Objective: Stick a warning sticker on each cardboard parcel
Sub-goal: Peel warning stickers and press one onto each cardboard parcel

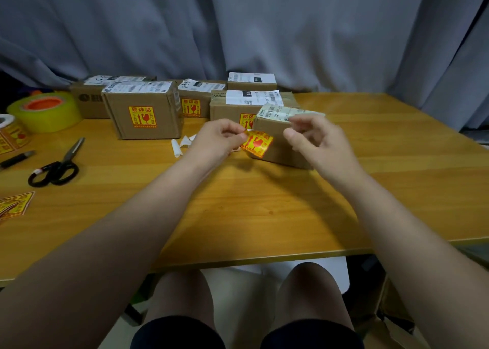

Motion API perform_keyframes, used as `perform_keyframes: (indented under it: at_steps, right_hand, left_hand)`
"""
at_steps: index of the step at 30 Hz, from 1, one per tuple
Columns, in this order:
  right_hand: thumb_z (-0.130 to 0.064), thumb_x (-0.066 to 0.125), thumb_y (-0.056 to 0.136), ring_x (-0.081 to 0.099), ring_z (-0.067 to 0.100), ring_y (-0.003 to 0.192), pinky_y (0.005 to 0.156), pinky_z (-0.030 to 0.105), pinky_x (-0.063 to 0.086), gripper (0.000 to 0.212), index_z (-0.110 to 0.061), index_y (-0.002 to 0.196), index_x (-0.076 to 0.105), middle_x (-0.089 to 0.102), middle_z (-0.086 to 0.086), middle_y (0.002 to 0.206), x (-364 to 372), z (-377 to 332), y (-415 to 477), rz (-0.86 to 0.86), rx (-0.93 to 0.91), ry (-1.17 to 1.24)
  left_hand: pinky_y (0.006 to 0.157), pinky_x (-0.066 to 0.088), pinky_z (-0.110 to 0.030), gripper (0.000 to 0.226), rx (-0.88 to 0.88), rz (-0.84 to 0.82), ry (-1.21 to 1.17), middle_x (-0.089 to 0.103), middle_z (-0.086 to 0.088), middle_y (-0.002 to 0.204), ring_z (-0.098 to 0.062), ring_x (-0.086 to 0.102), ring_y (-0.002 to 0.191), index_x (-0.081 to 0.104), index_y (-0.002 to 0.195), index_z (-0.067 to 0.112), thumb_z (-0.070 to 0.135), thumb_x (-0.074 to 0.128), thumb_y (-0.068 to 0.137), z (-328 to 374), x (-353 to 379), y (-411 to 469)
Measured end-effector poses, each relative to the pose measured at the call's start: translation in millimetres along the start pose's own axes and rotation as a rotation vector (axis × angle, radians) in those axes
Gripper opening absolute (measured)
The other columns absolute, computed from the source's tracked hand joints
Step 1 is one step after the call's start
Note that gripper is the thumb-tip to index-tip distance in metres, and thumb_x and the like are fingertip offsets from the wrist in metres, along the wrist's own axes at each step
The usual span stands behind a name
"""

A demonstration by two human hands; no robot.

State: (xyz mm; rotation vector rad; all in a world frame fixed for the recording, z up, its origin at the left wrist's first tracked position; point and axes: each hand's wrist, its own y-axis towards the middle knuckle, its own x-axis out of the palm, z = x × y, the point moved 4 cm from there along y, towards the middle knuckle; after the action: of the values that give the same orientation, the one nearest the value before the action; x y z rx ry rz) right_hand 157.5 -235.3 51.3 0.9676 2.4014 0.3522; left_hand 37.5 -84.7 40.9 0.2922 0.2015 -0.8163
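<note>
A yellow and red warning sticker [257, 143] hangs from the fingertips of my left hand [220, 136], just in front of a small cardboard parcel [277, 137] with a white shipping label on top. My right hand [307, 134] hovers at the parcel's right front, fingers curled and apart, holding nothing that I can see. Behind stand several more parcels: one [143, 110] with a sticker on its front, another [197, 98] also stickered, and a low one [232, 105] whose sticker is half hidden by my left hand.
Peeled white backing scraps [181, 145] lie left of my left hand. Black scissors [57, 167], a pen [16, 159], a yellow tape roll [46, 112], a sticker roll [9, 134] and loose stickers [14, 204] sit at the table's left. Grey curtain behind.
</note>
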Motion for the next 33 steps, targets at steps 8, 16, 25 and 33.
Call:
perform_keyframes:
  at_steps: [8,16,25,33]
  right_hand:
    - [-0.016,0.070,0.082,0.063,0.015,0.078,0.071,0.031,0.051,0.008,-0.021,0.076,0.068,0.068,0.005,0.083,16.6,16.1,-16.9,0.290,0.202,0.142]
    - [-0.014,0.053,0.092,0.029,0.027,0.132,0.108,0.036,0.029,0.007,-0.015,0.095,0.059,0.032,0.010,0.130,-12.4,39.1,-10.1,0.395,0.172,-0.185]
    - [-0.017,0.047,0.095,0.027,0.021,0.136,0.104,0.022,0.026,0.010,-0.020,0.088,0.052,0.033,0.010,0.138,1.2,21.3,13.6,0.228,0.179,-0.112]
    - [-0.029,0.055,0.092,0.034,0.018,0.132,0.089,0.018,0.026,0.017,-0.013,0.086,0.056,0.049,0.009,0.126,8.6,10.9,35.8,0.165,0.198,-0.275]
  left_hand:
    - [0.062,0.045,-0.013,0.011,0.053,0.028,-0.091,0.066,0.002,0.076,-0.003,0.059,0.067,0.065,0.091,0.011,0.019,0.066,0.084,-0.6,34.5,-14.7]
    - [0.106,0.034,-0.031,0.056,0.182,0.073,0.345,0.029,-0.006,0.144,-0.018,0.039,0.127,0.036,0.140,0.026,0.026,0.059,0.090,6.1,29.4,22.6]
    - [0.090,0.036,-0.024,0.037,0.242,0.070,0.434,0.046,-0.005,0.130,-0.016,0.045,0.114,0.049,0.128,0.026,0.035,0.052,0.092,10.1,35.8,39.9]
    - [0.089,0.040,-0.028,0.030,0.267,0.054,0.478,0.057,-0.003,0.123,-0.019,0.051,0.113,0.058,0.116,0.018,0.035,0.049,0.094,10.6,16.8,45.2]
